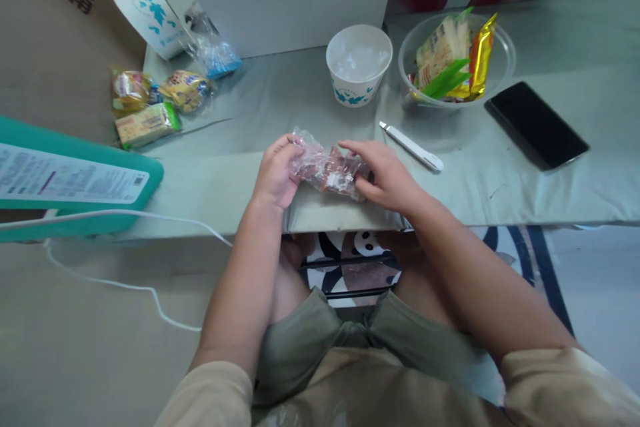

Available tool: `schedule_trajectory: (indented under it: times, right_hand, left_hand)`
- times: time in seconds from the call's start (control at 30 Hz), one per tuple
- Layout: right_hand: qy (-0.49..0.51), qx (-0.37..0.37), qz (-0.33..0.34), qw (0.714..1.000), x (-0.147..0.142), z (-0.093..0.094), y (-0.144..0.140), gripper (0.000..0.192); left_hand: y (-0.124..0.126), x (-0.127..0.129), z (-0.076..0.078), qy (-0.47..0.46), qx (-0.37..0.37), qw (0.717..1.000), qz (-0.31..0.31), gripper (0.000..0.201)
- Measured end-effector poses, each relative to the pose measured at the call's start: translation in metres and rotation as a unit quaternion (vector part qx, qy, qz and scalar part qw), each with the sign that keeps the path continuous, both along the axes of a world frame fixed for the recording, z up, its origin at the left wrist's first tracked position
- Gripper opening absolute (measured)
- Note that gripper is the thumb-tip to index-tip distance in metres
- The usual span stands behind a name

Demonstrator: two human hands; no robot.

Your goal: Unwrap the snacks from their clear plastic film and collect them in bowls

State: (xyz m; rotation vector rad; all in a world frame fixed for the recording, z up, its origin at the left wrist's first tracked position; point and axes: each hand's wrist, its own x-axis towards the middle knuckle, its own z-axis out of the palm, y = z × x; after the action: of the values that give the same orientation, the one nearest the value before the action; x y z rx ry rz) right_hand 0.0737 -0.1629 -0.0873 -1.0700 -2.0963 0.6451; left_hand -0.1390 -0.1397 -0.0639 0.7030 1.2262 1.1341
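Seen from above, a seated person works at a grey bench. The left hand and right hand each pinch one end of a clear snack packet, which lies near the bench's front edge between them. Just beyond the right hand lies a white knife. Farther back stand a paper cup and a clear bowl holding wrapped snacks. A black phone rests to the right. More wrapped snacks lie at the far left.
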Motion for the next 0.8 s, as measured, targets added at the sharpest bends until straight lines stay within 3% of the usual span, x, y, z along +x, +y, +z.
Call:
schedule_trajectory:
  times: [0.1, 0.17, 0.27, 0.33, 0.4, 0.47, 0.53, 0.63, 0.7, 0.8]
  right_hand:
    - [-0.003, -0.015, -0.038, 0.999, 0.002, 0.004, 0.002, 0.030]
    - [0.006, -0.006, -0.052, 0.999, 0.006, 0.006, 0.003, 0.018]
    - [0.038, 0.028, -0.095, 0.994, 0.020, 0.005, 0.005, 0.014]
    - [0.036, 0.043, -0.158, 0.986, 0.033, 0.004, 0.005, 0.013]
    - [0.020, 0.046, -0.231, 0.972, 0.045, 0.002, 0.004, 0.014]
    - [0.017, 0.043, -0.268, 0.962, 0.050, 0.001, 0.004, 0.016]
    - [0.020, 0.036, -0.248, 0.968, 0.045, 0.000, 0.003, 0.020]
    - [-0.013, 0.017, -0.172, 0.985, 0.028, -0.001, 0.003, 0.044]
    - [-0.044, 0.011, -0.141, 0.989, 0.019, 0.002, 0.003, 0.033]
    - [-0.041, 0.030, -0.108, 0.993, 0.016, 0.012, -0.001, 0.009]
  left_hand:
    - [0.002, -0.002, 0.000, 0.032, -0.005, 0.997, 0.064, 0.013]
    - [0.003, -0.006, -0.002, 0.069, -0.003, 0.994, 0.089, 0.015]
    - [0.007, -0.019, -0.009, 0.151, 0.019, 0.981, 0.122, 0.016]
    - [0.009, -0.032, -0.016, 0.218, 0.028, 0.964, 0.150, 0.016]
    - [0.011, -0.045, -0.023, 0.288, 0.060, 0.938, 0.183, 0.015]
    - [0.010, -0.055, -0.028, 0.356, 0.137, 0.903, 0.195, 0.015]
    - [0.007, -0.060, -0.030, 0.417, 0.219, 0.871, 0.138, 0.015]
    - [0.000, -0.059, -0.028, 0.490, 0.277, 0.826, -0.020, 0.019]
    - [-0.006, -0.056, -0.023, 0.518, 0.306, 0.795, -0.084, 0.013]
    - [-0.020, -0.052, -0.011, 0.511, 0.382, 0.765, -0.087, 0.003]
